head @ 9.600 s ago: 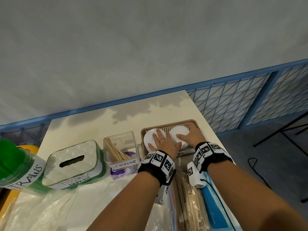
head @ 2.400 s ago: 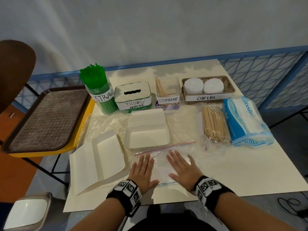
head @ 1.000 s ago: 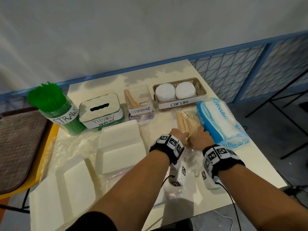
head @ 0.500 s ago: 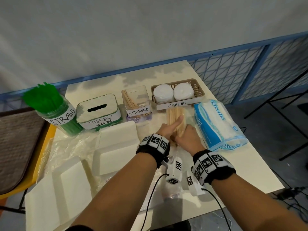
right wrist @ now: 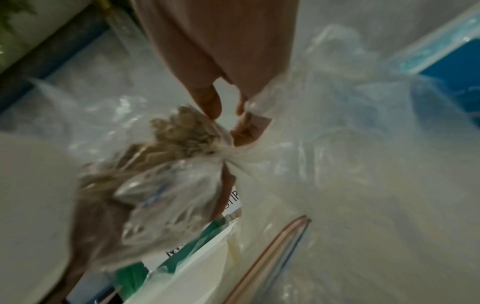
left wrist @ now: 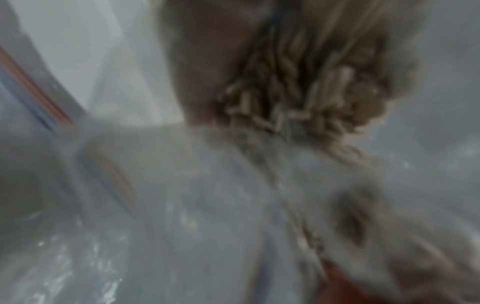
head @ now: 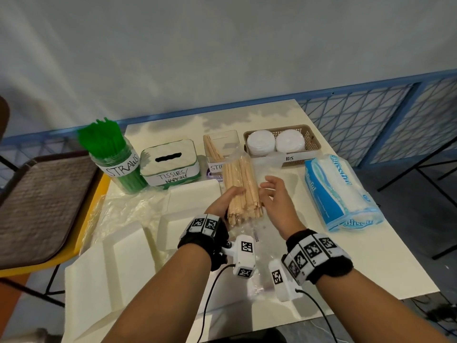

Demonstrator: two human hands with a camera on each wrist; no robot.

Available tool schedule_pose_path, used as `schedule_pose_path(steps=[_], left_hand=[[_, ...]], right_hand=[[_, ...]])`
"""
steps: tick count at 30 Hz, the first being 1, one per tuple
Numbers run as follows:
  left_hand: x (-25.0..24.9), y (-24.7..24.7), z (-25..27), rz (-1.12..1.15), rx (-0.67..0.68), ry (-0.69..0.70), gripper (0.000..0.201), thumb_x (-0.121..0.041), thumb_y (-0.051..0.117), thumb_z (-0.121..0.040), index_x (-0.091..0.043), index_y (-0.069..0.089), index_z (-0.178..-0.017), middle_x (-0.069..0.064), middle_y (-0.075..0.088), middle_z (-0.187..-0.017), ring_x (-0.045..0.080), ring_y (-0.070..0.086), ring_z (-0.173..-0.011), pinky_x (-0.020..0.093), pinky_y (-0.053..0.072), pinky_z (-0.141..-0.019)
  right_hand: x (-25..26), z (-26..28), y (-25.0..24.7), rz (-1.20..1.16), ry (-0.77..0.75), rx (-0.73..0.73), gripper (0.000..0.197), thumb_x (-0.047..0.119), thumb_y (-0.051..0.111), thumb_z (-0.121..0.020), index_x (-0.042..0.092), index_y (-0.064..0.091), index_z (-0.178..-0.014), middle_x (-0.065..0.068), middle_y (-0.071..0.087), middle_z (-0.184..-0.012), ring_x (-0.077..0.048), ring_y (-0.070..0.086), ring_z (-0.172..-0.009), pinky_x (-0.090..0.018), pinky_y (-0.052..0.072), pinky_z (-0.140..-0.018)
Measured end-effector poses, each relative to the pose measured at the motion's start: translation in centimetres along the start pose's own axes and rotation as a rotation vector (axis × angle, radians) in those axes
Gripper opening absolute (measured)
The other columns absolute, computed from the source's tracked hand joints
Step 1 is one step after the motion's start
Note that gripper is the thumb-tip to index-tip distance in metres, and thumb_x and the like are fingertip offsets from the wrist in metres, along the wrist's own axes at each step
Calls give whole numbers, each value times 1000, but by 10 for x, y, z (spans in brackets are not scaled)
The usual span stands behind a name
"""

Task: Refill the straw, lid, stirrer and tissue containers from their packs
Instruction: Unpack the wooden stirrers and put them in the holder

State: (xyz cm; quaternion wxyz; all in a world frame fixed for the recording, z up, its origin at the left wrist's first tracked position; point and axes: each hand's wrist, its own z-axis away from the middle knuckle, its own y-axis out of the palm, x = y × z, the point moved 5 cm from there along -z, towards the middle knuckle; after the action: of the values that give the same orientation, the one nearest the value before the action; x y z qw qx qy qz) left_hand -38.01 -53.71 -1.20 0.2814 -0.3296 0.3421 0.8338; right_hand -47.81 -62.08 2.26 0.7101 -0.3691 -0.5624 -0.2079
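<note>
Bagged wooden stirrers (head: 241, 184), two-hand handling.
Left hand (head: 222, 204) grips the bundle; right hand (head: 277, 201), fingers spread, touches its side.

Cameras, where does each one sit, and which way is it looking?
Head: on the person's head, facing forward and down at the table; both forearms, left hand and right hand show.
Left wrist: on the left wrist, looking past the palm at the stirrer bundle; blurry.
Right wrist: on the right wrist, looking along its fingers at the clear bag.
Shared: all three see the bundle's ends.
</note>
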Motion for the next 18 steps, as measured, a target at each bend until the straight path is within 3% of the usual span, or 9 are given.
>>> schedule_pose_path(steps=[3,4,7,9,11,13,16,18], left_hand=[[-1,1,8,64,53,23,26,-26,45,-91,-11,58,-108,11,70,-80,23,68,-70,32,56,-68],[-2,1,10,73,48,26,27,-27,44,-91,-12,58,-109,10,71,-81,23,68,-70,33,55,-70],[-4,2,16,84,35,31,29,-29,44,-92,-12,58,-110,9,71,-81,21,68,-69,33,53,-71],[-5,3,20,109,34,27,30,-30,44,-90,-11,61,-107,9,71,-80,22,68,-68,33,53,-70],[-5,5,24,147,61,34,31,-30,44,-90,-10,63,-104,12,70,-84,24,66,-72,36,51,-76],[-5,7,27,187,76,56,29,-29,46,-89,-10,65,-101,13,69,-86,25,66,-74,38,49,-79],[-8,9,31,249,106,106,33,-28,55,-81,-8,63,-107,13,68,-92,25,67,-77,35,54,-76],[-12,9,33,281,119,126,33,-28,55,-77,-8,69,-100,12,70,-89,24,68,-75,33,56,-72]], right_hand=[[-17,-9,14,-38,123,118,51,50,50,-84,26,51,-128,-8,52,-126,-19,55,-112,-38,45,-100],[-19,-9,19,-72,144,168,53,56,46,-83,29,50,-129,-7,55,-127,-18,55,-114,-40,44,-102],[-15,-2,28,-154,116,278,45,50,37,-94,33,42,-136,1,57,-128,-13,56,-116,-35,42,-102],[-16,-2,25,-115,115,214,48,57,39,-89,40,44,-133,-1,53,-129,-14,53,-117,-35,40,-105],[-14,-1,14,149,115,79,47,57,40,-89,40,44,-133,0,38,-128,-16,36,-122,-33,30,-109],[0,6,6,326,35,19,42,47,34,-96,33,44,-135,-5,34,-126,-20,31,-121,-31,26,-105],[11,8,8,186,-90,52,43,41,23,-100,27,47,-132,-10,50,-119,-16,45,-112,-25,34,-94],[8,4,10,92,-24,78,43,42,26,-100,24,50,-130,-6,59,-117,-16,53,-108,-30,42,-96]])
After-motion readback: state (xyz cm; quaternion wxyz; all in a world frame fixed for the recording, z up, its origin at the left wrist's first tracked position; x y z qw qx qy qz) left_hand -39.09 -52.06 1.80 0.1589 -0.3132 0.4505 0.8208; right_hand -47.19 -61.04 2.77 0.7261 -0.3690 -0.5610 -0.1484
